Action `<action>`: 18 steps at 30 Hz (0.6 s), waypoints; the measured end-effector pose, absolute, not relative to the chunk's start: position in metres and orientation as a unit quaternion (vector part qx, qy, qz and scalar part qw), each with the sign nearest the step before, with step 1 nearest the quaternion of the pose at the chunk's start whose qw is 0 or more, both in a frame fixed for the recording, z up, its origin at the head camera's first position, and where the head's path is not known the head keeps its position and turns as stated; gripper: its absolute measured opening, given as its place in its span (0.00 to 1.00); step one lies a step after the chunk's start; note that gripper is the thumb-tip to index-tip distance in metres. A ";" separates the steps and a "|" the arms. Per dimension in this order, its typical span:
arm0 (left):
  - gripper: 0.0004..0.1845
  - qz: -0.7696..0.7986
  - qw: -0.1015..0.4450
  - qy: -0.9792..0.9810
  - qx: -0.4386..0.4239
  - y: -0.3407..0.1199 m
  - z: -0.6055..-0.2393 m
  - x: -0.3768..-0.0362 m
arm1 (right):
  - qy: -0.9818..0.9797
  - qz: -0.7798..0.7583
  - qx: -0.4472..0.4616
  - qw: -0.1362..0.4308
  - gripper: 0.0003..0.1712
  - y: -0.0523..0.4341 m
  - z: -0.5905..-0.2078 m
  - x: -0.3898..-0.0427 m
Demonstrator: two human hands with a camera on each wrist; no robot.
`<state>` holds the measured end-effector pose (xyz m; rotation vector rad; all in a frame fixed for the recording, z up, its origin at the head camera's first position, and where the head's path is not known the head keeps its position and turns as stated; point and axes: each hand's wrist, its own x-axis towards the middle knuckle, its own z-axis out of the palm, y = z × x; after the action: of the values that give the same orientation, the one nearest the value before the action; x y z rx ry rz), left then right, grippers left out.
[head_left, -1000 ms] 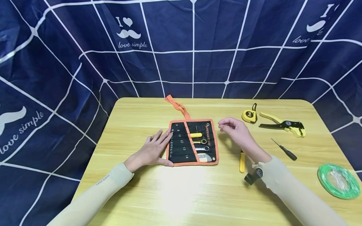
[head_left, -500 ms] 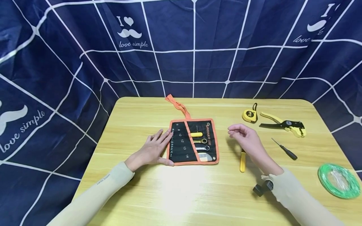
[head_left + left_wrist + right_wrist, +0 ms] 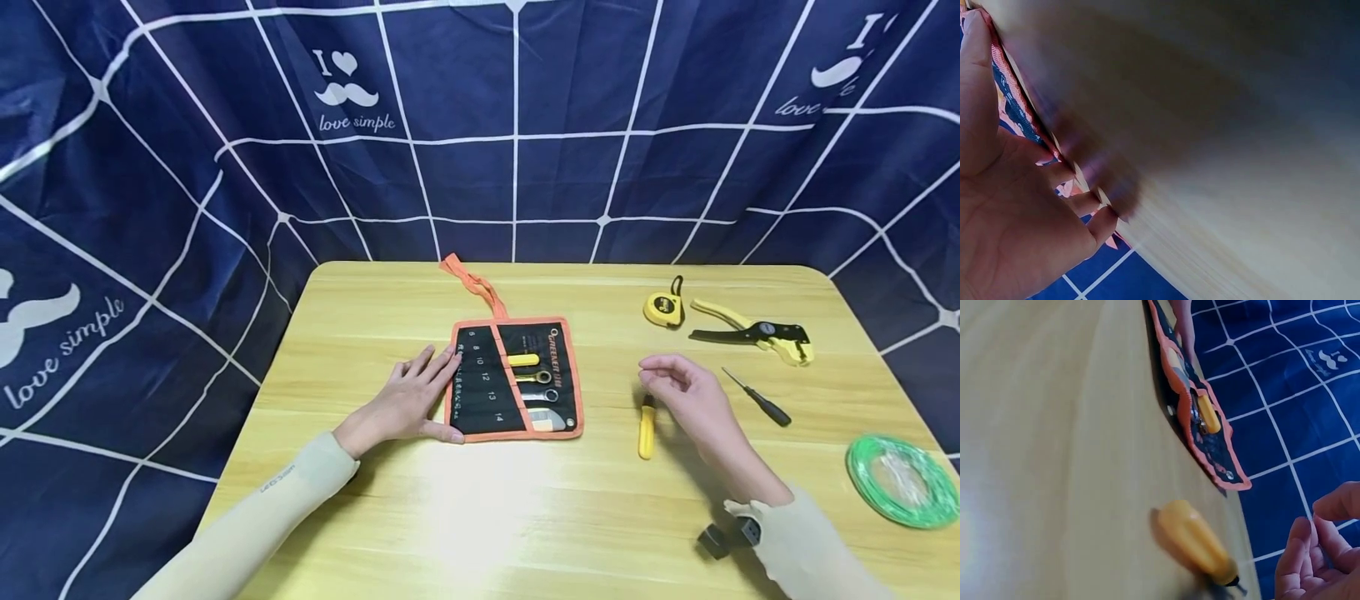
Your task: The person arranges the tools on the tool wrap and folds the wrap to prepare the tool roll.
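"What takes up the most room?"
"A dark blue cloth (image 3: 465, 179) with white grid lines, hanging behind and beside a pale wooden table (image 3: 408, 554)."
"And the largest thing lying there?"
"A black tool pouch (image 3: 476, 402) with orange trim, spread out around the table's middle, its orange ties (image 3: 480, 288) trailing from the far edge."
"Is anyone touching it?"
"Yes, the left hand (image 3: 408, 400). Its fingers are straight and spread, their tips at the pouch's left edge, the thumb by the near left corner. It grips nothing."
"And the right hand (image 3: 690, 400)?"
"Above the table, right of the pouch and apart from it. The fingers are loosely curled, the thumb close to the fingertips, with nothing held."
"What else is over there?"
"At the far right, a green coil (image 3: 860, 483); further back, a yellow-and-black plier-like tool (image 3: 750, 333). A black-handled screwdriver (image 3: 768, 408) lies between those two."
"Anything smaller?"
"A yellow-handled tool (image 3: 646, 435) near the right hand's fingertips, its dark end partly hidden, and a yellow tape measure (image 3: 663, 309) beside the plier-like tool."
"And inside the pouch?"
"A yellow handle (image 3: 524, 360), two ring-ended wrenches (image 3: 551, 395) and a broad pale blade (image 3: 546, 419) poke out of the slots."
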<state>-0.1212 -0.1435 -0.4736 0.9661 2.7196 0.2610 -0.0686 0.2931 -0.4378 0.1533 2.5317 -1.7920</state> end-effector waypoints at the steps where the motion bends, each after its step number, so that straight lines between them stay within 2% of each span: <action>1: 0.70 0.091 0.123 0.931 0.331 -0.143 -0.473 -0.121 | 0.816 -0.576 0.053 0.020 0.19 0.295 -0.439 -0.067; 7: 0.70 0.095 0.122 0.931 0.331 -0.143 -0.473 -0.121 | 0.814 -0.575 0.072 0.043 0.19 0.305 -0.449 -0.058; 18: 0.70 0.093 0.127 0.931 0.328 -0.144 -0.472 -0.121 | 0.832 -0.539 0.074 0.104 0.26 0.311 -0.456 -0.048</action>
<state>-0.1213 -0.1437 -0.4724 0.9547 2.7108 0.2706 -0.0477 0.3114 -0.4563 0.2185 2.4557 -1.5905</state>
